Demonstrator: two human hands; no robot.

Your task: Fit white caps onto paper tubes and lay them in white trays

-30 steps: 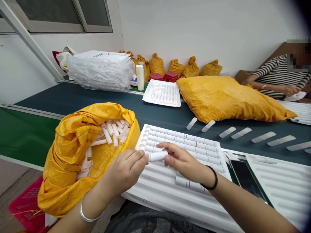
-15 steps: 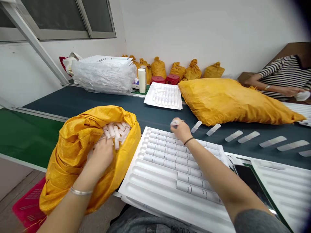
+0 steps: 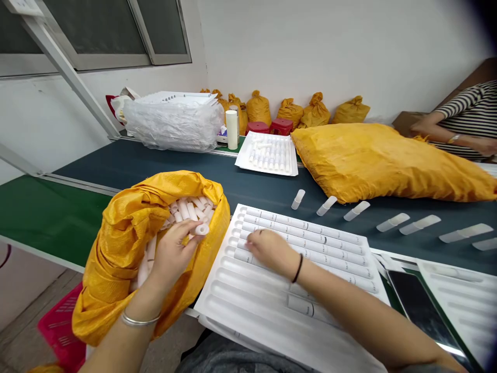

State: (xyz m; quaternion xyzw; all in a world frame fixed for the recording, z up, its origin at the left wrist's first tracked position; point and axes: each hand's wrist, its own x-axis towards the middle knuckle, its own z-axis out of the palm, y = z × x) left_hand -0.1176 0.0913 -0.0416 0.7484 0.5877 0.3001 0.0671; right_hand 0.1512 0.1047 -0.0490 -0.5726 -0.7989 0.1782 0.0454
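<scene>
My left hand [image 3: 174,252] pinches a white tube [image 3: 202,229] at the mouth of the open yellow sack [image 3: 116,248], which holds many white tubes [image 3: 191,210]. My right hand [image 3: 272,249] is over the left part of the white grooved tray [image 3: 233,295], its fingers closed and down at a labelled tube; whether they grip anything is hidden. Rows of labelled white tubes [image 3: 330,239] fill the tray's upper grooves, and a shorter labelled piece [image 3: 301,304] lies lower, partly under my right forearm. The front grooves at the left hold nothing.
Several frosted tubes [image 3: 392,222] stand or lean on the dark belt [image 3: 155,166]. Behind are a filled tray [image 3: 267,168], a big yellow sack [image 3: 384,160] and a plastic-wrapped stack [image 3: 171,124]. A phone [image 3: 419,305] lies right; a person in stripes [image 3: 473,119] is beyond.
My left hand has come up out of the tubes with one in its fingers. My right hand has moved from the belt's edge down and left onto the tray. The frosted tubes near the tray differ in position.
</scene>
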